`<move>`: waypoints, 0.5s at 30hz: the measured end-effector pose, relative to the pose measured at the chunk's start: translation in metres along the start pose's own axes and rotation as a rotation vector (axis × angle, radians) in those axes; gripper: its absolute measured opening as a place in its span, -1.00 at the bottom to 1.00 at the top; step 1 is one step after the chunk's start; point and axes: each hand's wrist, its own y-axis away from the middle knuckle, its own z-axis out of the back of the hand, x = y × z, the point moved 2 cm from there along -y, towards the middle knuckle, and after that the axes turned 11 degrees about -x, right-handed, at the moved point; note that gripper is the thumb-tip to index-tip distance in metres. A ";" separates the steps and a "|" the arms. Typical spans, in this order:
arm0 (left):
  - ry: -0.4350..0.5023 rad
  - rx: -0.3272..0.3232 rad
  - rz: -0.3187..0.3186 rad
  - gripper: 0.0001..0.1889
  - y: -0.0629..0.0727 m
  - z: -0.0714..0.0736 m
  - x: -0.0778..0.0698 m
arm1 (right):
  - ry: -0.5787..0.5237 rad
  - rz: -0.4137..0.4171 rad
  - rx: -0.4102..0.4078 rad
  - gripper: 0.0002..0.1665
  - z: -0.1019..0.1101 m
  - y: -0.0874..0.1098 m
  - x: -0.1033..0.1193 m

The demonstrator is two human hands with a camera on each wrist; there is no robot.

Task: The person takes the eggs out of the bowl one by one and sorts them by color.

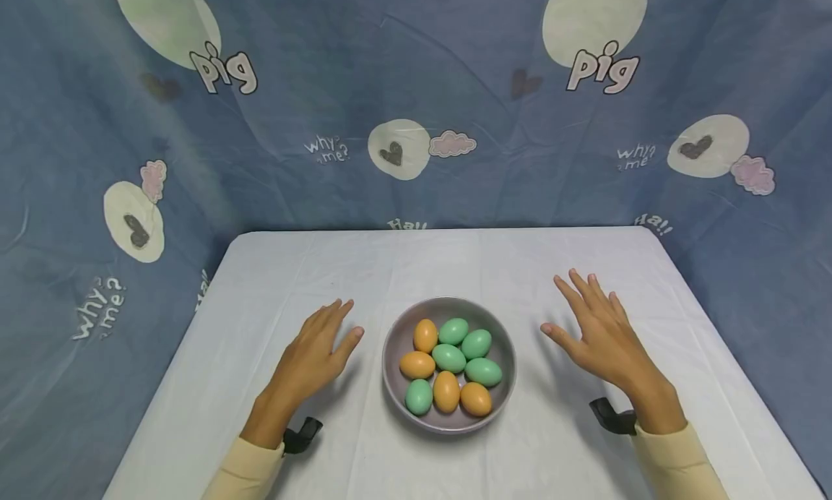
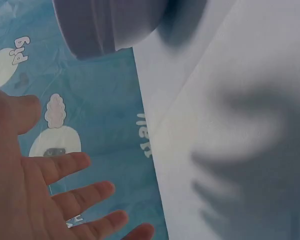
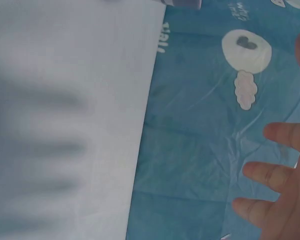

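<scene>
"How are the left hand point(image 1: 310, 359) and right hand point(image 1: 604, 345) hovering?"
"Fingers point(image 1: 569, 295) are spreading apart, either side of a grey bowl point(image 1: 398, 341)."
"What's it holding?"
"Green eggs point(image 1: 449, 358) and orange eggs point(image 1: 446, 392); it's sitting on the table point(image 1: 448, 261), blue cloth point(image 1: 273, 182) hanging behind."

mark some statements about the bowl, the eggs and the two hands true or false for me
1. The bowl stands between the left hand and the right hand. True.
2. The bowl holds both green eggs and orange eggs. True.
3. Orange eggs outnumber the green eggs. False: there are five green and four orange.
4. The left hand grips an egg. False: it holds nothing, and all the eggs in view lie in the bowl.
5. The right hand touches the bowl's rim. False: it is apart from the bowl.
</scene>
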 end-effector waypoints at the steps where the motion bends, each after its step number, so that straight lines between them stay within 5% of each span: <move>1: 0.007 0.000 -0.005 -0.26 0.000 -0.001 -0.001 | 0.001 0.001 -0.001 -0.03 0.000 0.000 0.000; 6: 0.079 0.015 -0.007 -0.29 0.002 -0.006 -0.003 | -0.002 0.011 -0.006 -0.03 0.000 0.000 0.001; 15: 0.339 0.082 0.000 -0.42 0.007 -0.020 -0.012 | -0.021 0.045 -0.001 -0.02 -0.004 0.000 0.010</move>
